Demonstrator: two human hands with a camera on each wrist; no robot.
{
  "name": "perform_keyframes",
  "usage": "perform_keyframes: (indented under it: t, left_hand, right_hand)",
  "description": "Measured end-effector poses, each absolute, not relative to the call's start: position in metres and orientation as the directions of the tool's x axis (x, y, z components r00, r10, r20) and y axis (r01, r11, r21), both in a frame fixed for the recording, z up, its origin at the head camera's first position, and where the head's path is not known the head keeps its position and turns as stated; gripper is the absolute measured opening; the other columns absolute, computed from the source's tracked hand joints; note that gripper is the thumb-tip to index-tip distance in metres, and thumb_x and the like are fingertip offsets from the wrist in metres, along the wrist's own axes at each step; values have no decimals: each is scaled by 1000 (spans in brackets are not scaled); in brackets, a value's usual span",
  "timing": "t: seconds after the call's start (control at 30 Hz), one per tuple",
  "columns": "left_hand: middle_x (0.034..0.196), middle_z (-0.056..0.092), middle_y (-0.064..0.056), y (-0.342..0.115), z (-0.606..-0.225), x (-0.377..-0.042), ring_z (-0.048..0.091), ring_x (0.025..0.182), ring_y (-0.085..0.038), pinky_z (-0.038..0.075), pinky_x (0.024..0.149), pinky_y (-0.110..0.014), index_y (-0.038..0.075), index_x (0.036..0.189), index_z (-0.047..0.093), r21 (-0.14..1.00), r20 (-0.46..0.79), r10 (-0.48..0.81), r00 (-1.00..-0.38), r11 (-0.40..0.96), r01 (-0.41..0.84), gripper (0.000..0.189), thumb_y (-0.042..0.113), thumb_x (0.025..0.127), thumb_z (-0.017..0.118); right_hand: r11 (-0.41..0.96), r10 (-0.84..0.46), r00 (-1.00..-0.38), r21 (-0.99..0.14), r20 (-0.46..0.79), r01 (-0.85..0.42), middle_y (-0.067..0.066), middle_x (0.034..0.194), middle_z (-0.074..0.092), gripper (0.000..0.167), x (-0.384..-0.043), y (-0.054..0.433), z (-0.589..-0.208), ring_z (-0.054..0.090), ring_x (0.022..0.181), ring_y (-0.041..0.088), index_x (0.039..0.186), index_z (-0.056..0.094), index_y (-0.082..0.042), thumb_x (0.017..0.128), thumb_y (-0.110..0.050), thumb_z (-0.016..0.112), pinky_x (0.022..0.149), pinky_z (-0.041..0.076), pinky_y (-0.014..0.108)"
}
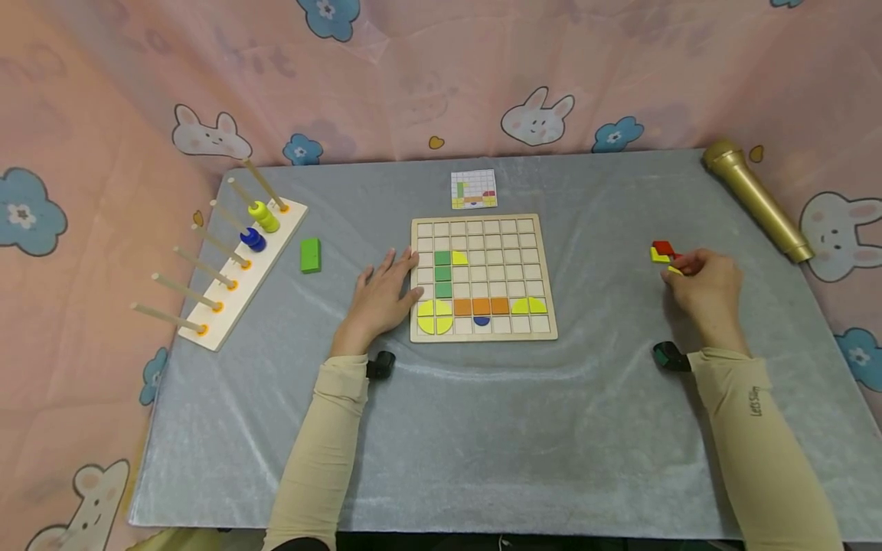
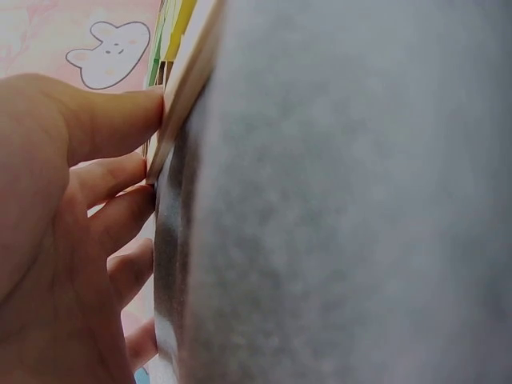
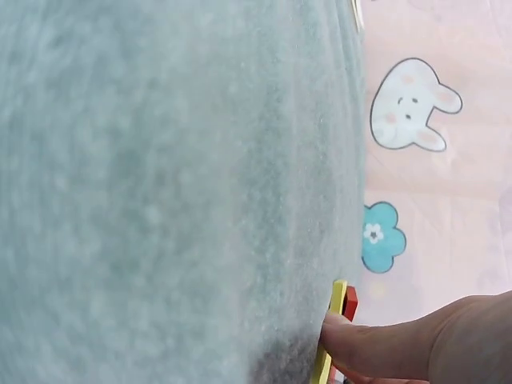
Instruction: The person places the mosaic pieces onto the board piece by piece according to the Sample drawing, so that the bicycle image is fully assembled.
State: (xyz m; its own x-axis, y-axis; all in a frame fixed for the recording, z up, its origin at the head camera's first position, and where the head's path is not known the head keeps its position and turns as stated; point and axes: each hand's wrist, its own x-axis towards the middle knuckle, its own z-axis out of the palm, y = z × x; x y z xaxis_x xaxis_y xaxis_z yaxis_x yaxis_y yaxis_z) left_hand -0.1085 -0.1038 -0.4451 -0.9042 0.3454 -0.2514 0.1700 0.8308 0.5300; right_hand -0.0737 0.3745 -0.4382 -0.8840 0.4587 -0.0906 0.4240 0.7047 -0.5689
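Note:
A square wooden grid board (image 1: 484, 218) lies on the table, with green, orange, yellow and blue flat pieces set in some cells. My left hand (image 1: 380, 295) rests at its left edge, fingers extended; in the left wrist view, the thumb and fingers touch the board's wooden rim (image 2: 188, 88). Far to the right, my right hand (image 1: 710, 291) pinches a small yellow piece (image 1: 674, 270) between thumb and fingers. Just beyond the fingertips lie another yellow piece (image 1: 659, 255) and a red piece (image 1: 663, 247). In the right wrist view, the thumb lies against a yellow piece (image 3: 322, 364).
A small pattern card (image 1: 474, 189) lies behind the board. On the left stand a peg rack (image 1: 237, 298) with yellow and blue beads, and a green block (image 1: 311, 255). A gold microphone-shaped object (image 1: 758, 200) lies at the back right.

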Motion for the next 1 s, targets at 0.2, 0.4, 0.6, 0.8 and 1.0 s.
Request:
perform_keyframes:
  t: [0.2, 0.4, 0.6, 0.8, 1.0]
  left_hand:
    - [179, 17, 3, -104, -444, -109, 7, 168, -22, 4, 133, -57, 21, 171, 25, 526, -258, 346, -902, 834, 169, 68, 35, 112, 55]
    - [179, 17, 2, -104, -444, -108, 7, 168, -22, 4, 133, -57, 21, 171, 26, 526, -257, 347, -902, 833, 170, 68, 34, 111, 55]
    - [179, 17, 2, -104, -444, -108, 7, 168, -22, 5, 133, -57, 20, 171, 26, 531, -259, 347, -902, 831, 167, 67, 35, 112, 54]
    - [179, 17, 2, -104, -445, -108, 7, 168, -22, 4, 133, -57, 20, 171, 25, 532, -258, 347, -902, 830, 167, 67, 35, 112, 53]
    - [179, 17, 2, -104, -445, -108, 8, 168, -23, 5, 133, -57, 20, 171, 25, 532, -247, 351, -903, 828, 176, 67, 34, 112, 54]
  right_hand:
    - [699, 461, -883, -574, -92, 425, -35, 58, 38, 27, -73, 374, -437, 41, 65, -6, 112, 73, 4, 95, -17, 77, 70, 34, 22]
    - [709, 405, -909, -594, -98, 380, -36, 61, 43, 34, -74, 374, -437, 44, 62, -11, 116, 73, 5, 97, -23, 78, 60, 39, 15]
    - [667, 268, -963, -725, 19, 171, -38, 74, 54, 31, -75, 358, -438, 53, 70, -16, 116, 75, 5, 96, -19, 81, 64, 43, 5]
    - [621, 141, -989, -781, 38, 59, -28, 80, 61, 25, -73, 329, -436, 59, 71, -12, 115, 76, 4, 96, -12, 80, 64, 47, 7]
    - [622, 10, -1000, -783, -23, 25, 4, 92, 71, 23, -69, 295, -432, 62, 70, -5, 117, 74, 4, 97, -7, 78, 61, 51, 12]
